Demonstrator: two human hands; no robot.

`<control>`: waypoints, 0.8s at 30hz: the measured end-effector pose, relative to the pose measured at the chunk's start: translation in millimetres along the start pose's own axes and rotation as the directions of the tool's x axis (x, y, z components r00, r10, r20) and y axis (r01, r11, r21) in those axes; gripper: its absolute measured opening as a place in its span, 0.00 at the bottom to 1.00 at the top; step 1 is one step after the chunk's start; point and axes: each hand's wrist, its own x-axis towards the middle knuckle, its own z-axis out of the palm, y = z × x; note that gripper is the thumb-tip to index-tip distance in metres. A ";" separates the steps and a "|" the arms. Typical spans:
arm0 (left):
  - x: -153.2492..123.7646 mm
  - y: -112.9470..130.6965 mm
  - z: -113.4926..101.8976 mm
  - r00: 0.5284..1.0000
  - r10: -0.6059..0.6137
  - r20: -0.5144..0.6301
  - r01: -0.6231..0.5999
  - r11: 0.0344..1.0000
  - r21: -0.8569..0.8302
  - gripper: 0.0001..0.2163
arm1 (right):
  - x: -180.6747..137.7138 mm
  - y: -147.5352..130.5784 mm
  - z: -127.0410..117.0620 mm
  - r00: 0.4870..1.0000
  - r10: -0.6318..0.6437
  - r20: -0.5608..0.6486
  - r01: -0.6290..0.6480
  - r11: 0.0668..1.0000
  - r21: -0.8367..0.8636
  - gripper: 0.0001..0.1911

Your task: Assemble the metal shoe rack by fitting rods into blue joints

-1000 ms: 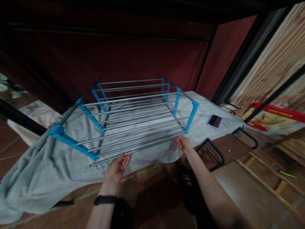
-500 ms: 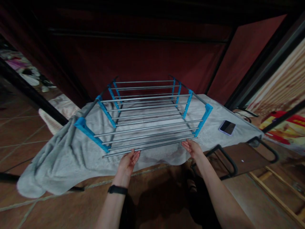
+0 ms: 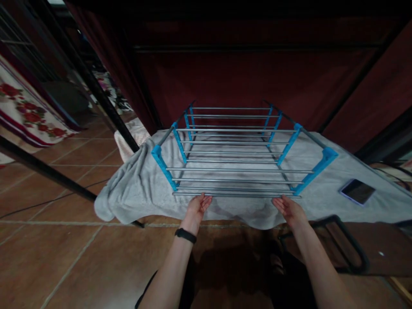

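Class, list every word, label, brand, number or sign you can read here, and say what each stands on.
No text can be read.
Rack, front rod, phone and black wristband: no legible lettering.
White mark on the brown board: too small to tell whether it is text.

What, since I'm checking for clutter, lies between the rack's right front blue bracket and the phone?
In the head view, only a stretch of gray blanket shows between the blue bracket and the phone.
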 end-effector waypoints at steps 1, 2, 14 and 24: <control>0.2 0.3 -0.2 1.000 0.003 -0.002 -0.003 1.000 0.000 0.06 | 0.5 0.0 -1.0 1.000 -0.006 -0.005 0.006 1.000 0.001 0.05; 0.4 0.6 -0.6 1.000 0.004 -0.005 -0.004 1.000 -0.001 0.06 | 0.9 0.1 -2.0 1.000 -0.009 -0.009 0.009 1.000 -0.001 0.05; 4.8 1.7 -0.8 0.999 0.004 -0.032 -0.006 0.999 -0.052 0.07 | -3.4 -2.6 -0.1 1.000 -0.011 -0.010 0.011 1.000 -0.021 0.05; 3.3 1.9 1.5 1.000 -0.005 -0.021 0.004 0.999 -0.035 0.07 | -7.2 -5.4 0.8 1.000 -0.005 -0.011 0.005 1.000 -0.020 0.05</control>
